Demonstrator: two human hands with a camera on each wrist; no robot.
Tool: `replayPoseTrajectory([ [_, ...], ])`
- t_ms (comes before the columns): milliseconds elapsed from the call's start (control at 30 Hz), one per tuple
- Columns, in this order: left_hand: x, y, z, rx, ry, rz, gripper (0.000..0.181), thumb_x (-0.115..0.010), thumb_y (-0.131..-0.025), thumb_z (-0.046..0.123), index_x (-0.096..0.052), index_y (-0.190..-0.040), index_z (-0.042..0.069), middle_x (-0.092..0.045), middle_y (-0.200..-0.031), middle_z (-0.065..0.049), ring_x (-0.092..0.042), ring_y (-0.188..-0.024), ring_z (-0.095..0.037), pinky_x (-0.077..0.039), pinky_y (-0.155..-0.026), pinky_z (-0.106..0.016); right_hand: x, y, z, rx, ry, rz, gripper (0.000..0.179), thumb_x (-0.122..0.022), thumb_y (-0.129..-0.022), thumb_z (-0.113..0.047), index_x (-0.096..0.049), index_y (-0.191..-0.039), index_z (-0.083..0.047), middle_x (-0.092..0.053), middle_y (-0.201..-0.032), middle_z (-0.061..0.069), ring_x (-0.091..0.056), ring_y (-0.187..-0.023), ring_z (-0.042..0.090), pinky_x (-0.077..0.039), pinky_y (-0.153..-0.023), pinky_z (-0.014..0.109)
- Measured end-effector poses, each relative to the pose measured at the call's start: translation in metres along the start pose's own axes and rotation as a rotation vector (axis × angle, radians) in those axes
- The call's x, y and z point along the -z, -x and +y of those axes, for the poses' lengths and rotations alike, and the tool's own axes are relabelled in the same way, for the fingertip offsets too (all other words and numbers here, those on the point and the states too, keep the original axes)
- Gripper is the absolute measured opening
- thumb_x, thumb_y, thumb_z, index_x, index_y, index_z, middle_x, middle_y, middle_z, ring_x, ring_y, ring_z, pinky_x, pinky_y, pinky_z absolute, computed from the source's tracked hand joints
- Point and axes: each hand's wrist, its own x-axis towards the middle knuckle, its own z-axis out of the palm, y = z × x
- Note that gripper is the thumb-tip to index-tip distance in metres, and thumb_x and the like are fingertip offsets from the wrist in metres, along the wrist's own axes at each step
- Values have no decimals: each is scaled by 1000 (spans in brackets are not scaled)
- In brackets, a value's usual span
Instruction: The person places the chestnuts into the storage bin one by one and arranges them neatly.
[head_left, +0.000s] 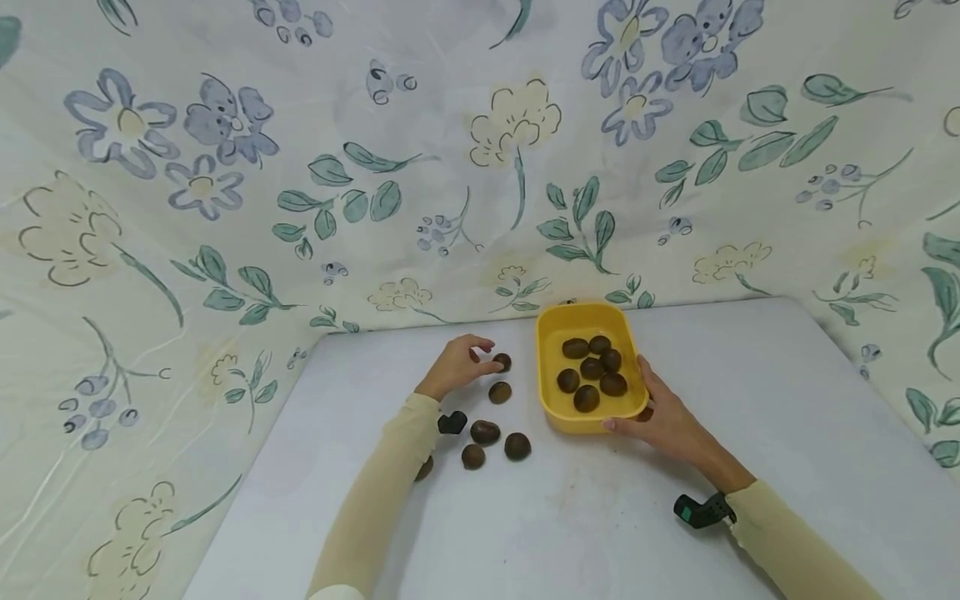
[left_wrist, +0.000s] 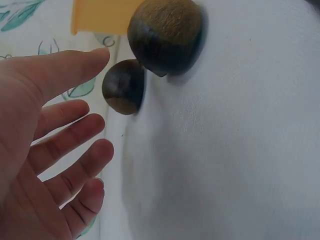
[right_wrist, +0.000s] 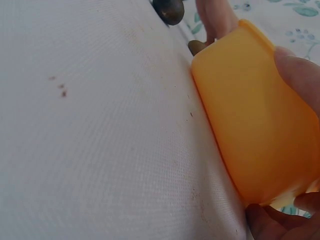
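My left hand (head_left: 457, 367) hovers over the back of the table, fingers loosely bent and apart. Its thumb tip is beside a small dark chestnut (head_left: 502, 362). In the left wrist view, the palm and spread fingers hold nothing, with the small chestnut (left_wrist: 123, 87) just past the thumb and a larger one (left_wrist: 166, 36) beside it. My right hand (head_left: 671, 421) grips the near right corner of a yellow plastic tub (head_left: 551, 400). Several chestnuts (head_left: 592, 367) lie inside it. In the right wrist view, thumb and fingers hold the tub's wall (right_wrist: 255, 115).
More chestnuts lie loose left of the tub, among them a near one (head_left: 517, 446) and an oblong one (head_left: 485, 432). One (head_left: 423, 468) is partly hidden by the left sleeve. A flowered sheet (head_left: 450, 167) hangs behind the white table (head_left: 570, 533).
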Motion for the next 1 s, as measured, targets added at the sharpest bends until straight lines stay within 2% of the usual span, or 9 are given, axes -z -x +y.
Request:
replayPoseTrajectory([
  [433, -12, -5, 1, -4, -14, -21, 51, -83, -88, 27, -68, -131, 5, -70, -126, -11, -60, -97, -22, -48, -79, -28, 1, 2, -2, 6, -13, -1, 133, -83, -81, -57, 8, -166, -12, -4, -174, 21, -14, -159, 47, -19, -125, 64],
  [733, -13, -8, 2, 7, -42, -27, 49, -82, -89, 26, -68, -132, 7, -70, -127, -10, -59, -97, -21, -47, -79, -28, 2, 2, -2, -2, -1, 3, 132, -82, -81, -58, 7, -166, -11, -4, -174, 21, -15, -159, 47, -21, -125, 63],
  [1000, -14, -9, 2, -9, -59, -23, 44, -82, -89, 23, -71, -128, 6, -71, -124, -10, -59, -92, -19, -47, -76, -26, 0, 1, -2, 2, 10, 11, 133, -82, -81, -59, 7, -166, -11, -5, -174, 22, -16, -158, 48, -22, -125, 62],
])
